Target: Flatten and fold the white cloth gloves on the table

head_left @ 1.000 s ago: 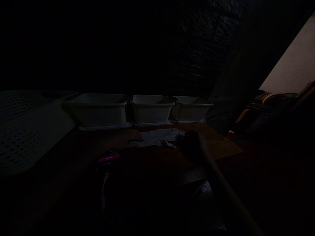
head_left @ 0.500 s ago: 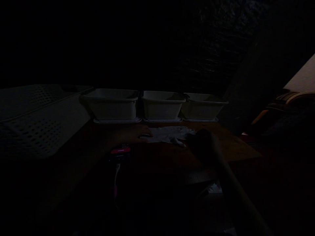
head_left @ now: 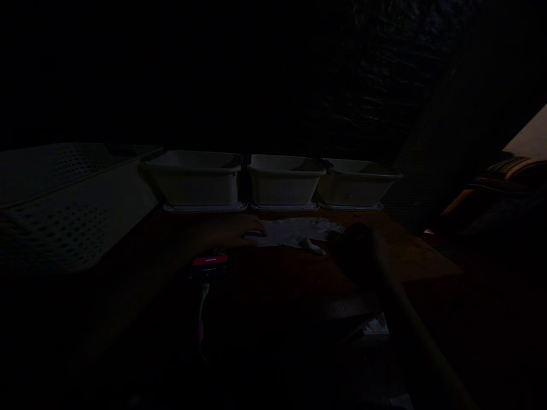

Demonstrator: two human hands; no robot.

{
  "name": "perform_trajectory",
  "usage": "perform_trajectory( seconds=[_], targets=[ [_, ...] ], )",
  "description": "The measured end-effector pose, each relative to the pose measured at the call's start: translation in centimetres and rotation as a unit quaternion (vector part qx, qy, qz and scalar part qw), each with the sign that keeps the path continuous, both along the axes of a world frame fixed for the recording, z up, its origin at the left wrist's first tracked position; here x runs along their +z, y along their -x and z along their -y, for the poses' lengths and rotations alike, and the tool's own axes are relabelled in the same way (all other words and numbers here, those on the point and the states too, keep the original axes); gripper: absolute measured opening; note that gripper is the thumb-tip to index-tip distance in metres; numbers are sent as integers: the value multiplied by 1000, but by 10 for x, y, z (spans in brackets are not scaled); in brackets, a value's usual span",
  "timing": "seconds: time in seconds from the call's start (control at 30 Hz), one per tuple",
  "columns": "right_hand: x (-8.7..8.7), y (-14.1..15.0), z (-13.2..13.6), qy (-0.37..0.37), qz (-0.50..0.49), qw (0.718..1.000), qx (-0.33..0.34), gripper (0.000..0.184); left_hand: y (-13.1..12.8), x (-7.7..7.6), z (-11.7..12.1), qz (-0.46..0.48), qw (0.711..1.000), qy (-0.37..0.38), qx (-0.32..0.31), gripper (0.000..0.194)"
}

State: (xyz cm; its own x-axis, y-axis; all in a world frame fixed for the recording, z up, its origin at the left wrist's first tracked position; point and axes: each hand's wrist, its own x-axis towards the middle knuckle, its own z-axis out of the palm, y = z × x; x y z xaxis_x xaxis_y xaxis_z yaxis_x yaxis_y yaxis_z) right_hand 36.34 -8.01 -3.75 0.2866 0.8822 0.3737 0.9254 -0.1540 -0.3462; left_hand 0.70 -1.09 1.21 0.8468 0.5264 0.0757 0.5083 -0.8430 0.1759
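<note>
The picture is very dark. A pale, thin sheet with ragged edges, cloth-like or papery, lies spread on a brown wooden board; a small flap is folded at its near edge. My left hand rests on its left end, with thumb and fingers apart. At the right end, my right hand is a dark, closed shape beside the sheet's edge. Whatever its fingers hold is lost in shadow. Just below my left hand lies a phone with a red band lit on its screen.
Three pale plastic tubs stand in a row behind the sheet, on flat lids or trays. A perforated white basket is at the left. From the phone a cable runs toward me. Some white scraps lie below my right wrist.
The whole view has shifted slightly. My right hand has moved a little to the right, with its arm; my left hand stays on the sheet's left end.
</note>
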Motion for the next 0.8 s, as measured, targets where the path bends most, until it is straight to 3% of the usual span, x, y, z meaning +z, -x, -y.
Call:
perform_trajectory(
  seconds=[0.2, 0.5, 0.57, 0.67, 0.8],
  targets=[
    [5, 2, 4, 6, -66, 998, -23, 55, 0, 1, 1, -9, 1000, 8, 13, 32],
    [2, -1, 0, 5, -79, 997, -2, 53, -1, 2, 3, 2, 1000, 16, 12, 31],
    [3, -1, -2, -19, -81, 996, 30, 52, 0, 1, 1, -1, 1000, 13, 13, 31],
    [9, 2, 1, -51, -101, 985, 130, 41, 1, -1, -1, 3, 1000, 8, 9, 31],
    [23, 11, 13, 2, -121, 957, 264, 30, -2, 3, 3, 4, 1000, 12, 10, 30]
  ],
)
